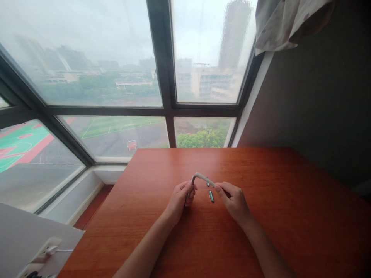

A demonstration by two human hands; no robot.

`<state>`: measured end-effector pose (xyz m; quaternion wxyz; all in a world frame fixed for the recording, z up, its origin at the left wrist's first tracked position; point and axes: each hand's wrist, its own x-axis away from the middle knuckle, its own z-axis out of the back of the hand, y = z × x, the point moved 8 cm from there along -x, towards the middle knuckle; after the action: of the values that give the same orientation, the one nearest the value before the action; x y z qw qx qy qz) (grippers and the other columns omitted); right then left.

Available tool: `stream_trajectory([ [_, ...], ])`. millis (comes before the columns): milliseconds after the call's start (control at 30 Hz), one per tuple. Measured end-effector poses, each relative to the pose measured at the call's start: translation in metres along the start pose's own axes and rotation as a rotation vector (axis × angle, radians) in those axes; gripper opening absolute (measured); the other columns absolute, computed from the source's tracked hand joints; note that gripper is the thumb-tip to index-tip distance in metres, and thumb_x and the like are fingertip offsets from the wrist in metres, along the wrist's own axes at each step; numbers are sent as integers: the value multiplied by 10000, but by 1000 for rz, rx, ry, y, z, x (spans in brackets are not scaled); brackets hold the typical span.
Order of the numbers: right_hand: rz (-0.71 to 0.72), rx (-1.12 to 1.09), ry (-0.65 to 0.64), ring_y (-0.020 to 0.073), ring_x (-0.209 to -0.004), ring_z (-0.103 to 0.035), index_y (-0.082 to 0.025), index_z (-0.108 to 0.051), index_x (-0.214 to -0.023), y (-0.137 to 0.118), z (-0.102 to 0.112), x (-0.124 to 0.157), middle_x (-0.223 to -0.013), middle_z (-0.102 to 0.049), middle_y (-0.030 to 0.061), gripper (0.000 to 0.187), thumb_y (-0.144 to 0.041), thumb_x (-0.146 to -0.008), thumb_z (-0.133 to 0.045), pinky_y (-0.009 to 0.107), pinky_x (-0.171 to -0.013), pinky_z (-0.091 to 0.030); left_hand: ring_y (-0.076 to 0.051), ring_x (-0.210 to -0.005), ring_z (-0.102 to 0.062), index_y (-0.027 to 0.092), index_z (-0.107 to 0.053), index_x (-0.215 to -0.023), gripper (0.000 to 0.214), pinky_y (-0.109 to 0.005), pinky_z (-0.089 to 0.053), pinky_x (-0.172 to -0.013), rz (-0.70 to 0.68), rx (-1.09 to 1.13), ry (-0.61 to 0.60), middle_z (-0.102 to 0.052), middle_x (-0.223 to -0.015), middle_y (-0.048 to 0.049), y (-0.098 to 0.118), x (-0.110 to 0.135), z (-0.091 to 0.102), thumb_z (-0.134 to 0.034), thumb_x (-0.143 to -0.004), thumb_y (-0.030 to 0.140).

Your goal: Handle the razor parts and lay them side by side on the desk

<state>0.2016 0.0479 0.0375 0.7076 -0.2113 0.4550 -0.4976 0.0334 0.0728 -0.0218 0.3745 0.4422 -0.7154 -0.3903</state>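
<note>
One pale slim stick [203, 178], bent at an elbow, is held just above a red-brown wooden table [278, 231]. Two small green cylinders lie beneath it: a nearer cylinder [211, 196] and a farther cylinder [207, 184]. The left hand [181, 199] curls closed on the short, downward-pointing end. The right hand [234, 200] pinches the longer arm, which runs left to right.

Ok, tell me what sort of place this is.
Probably a high-floor room, maybe a dorm or flat: a reddish-brown wooden table stands by a large dark-framed window overlooking sports courts and buildings, with a white wall socket nearby.
</note>
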Motion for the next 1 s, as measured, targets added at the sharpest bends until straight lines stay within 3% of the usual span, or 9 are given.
stream_trajectory([
  [200, 23, 72, -9, 173, -655, -596, -176, -709, -880, 3, -2, 0, -719, -659, 50, 351, -385, -943, -434, 250, -608, -432, -32, -416, -215, 134, -562, -774, 348, -184, -99, -403, 17, 60, -35, -345, -527, 74, 2, 2, -4, -627, -784, 476],
  [400, 19, 131, 68, 149, -569, -515, -160, -684, -832, 6, 9, 1, -640, -577, 24, 310, -363, -930, -471, 247, -553, -372, -30, -418, -212, 135, -560, -791, 329, -172, -99, -402, 23, 152, -30, -342, -532, 76, 6, 3, -3, -632, -777, 456],
  [633, 67, 97, 18, 146, -592, -521, -178, -680, -862, -2, 3, 1, -686, -596, 28, 252, -331, -927, -490, 247, -563, -373, -24, -402, -204, 125, -567, -791, 344, -179, -80, -400, 108, 77, -101, -350, -522, 74, -3, 5, -13, -593, -814, 468],
  [1000, 56, 138, 56, 141, -563, -506, -172, -687, -852, 2, 12, 1, -653, -577, 22, 256, -340, -917, -505, 249, -559, -371, -34, -424, -175, 131, -557, -814, 308, -179, -96, -406, 82, 172, -161, -311, -534, 80, 4, 7, -15, -547, -853, 437],
])
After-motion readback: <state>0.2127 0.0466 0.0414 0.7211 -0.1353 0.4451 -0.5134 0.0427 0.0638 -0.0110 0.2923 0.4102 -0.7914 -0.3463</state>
